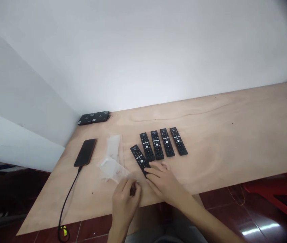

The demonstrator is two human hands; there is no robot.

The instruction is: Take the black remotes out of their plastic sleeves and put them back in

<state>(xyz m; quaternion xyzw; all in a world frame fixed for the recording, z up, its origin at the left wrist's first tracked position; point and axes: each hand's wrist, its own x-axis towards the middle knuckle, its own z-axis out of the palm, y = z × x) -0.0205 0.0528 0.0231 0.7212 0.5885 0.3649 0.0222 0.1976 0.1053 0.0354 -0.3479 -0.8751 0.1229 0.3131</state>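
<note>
A black remote control [139, 158] lies tilted at the left end of a row, its lower end under the fingers of my right hand [164, 182], which are closed on it. Beside it my left hand [125, 201] is curled in a pinch at the near end of a thin, clear plastic sleeve [116, 171]; the fingertips are partly hidden. Another whitish plastic sleeve [113, 145] lies flat just behind. Several more black remote controls [157, 145] rest side by side, buttons up, beyond my right hand.
On the left of the wooden table [209, 141] is a phone [85, 152] with a black cable [69, 197] running over the front edge. Two flat black boxes [94, 117] sit in the back left corner by the wall [158, 50]. A red chair [272, 192] stands at right.
</note>
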